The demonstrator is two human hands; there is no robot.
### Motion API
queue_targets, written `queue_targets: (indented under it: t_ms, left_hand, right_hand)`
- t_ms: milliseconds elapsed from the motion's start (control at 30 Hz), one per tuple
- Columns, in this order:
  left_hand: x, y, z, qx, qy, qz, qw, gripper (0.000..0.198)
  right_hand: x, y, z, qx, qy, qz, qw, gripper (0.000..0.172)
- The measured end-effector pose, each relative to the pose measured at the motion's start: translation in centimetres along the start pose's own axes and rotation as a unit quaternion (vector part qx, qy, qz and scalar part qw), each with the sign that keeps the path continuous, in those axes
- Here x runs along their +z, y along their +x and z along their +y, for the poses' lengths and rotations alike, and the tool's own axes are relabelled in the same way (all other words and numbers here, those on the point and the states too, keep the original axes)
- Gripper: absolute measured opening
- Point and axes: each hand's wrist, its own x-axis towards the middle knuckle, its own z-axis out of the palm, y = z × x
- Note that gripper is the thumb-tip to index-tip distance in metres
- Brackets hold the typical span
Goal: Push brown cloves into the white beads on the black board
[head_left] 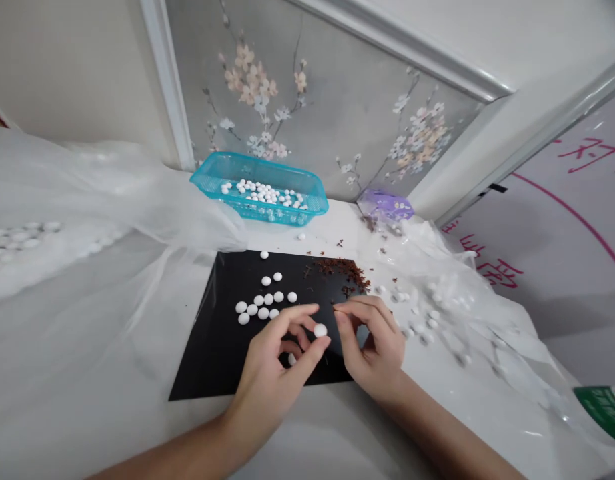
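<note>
Left hand (270,380): your thumb and forefinger pinch a white ball (320,330).
Right hand (375,350): your fingertips (340,311) are pressed together beside that ball; you can't tell whether they hold anything.
Black mat (202,363): loose white balls (262,300) and brown crumbs (342,272) lie here, under your hands.
Far edge: a teal plastic basket (247,162) holds more white balls (262,193).

A plastic-sheeted table (87,360) carries a black mat (207,360), a teal plastic basket (267,212) and a purple packet (386,204).
</note>
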Motion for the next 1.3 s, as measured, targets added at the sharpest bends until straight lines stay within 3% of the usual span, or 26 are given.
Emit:
queue_targets:
  t_ms: [100,300,633,833,1300]
  left_hand:
    - [-0.13,0.23,-0.15,-0.012,-0.009,0.034,0.999,0.016]
    - [-0.23,0.27,0.35,-0.032,-0.008,0.032,0.999,0.016]
    - [-0.21,0.04,0.07,-0.008,-0.005,0.046,0.999,0.016]
    - [-0.18,0.37,0.47,-0.006,-0.039,0.070,0.997,0.011]
    - [-0.19,0.31,0.36,-0.009,-0.050,0.064,0.997,0.009]
  right_hand:
    - [-0.06,-0.11,0.08,0.002,-0.009,-0.022,1.000,0.022]
    - [-0.04,-0.23,-0.14,-0.008,0.001,-0.043,0.999,0.024]
    - [-0.03,-0.31,-0.33,0.019,0.024,-0.060,0.998,0.018]
    - [0.01,-0.54,-0.32,0.013,0.079,-0.104,0.991,0.033]
    - [-0.08,-0.21,0.19,-0.045,0.028,-0.076,0.996,0.030]
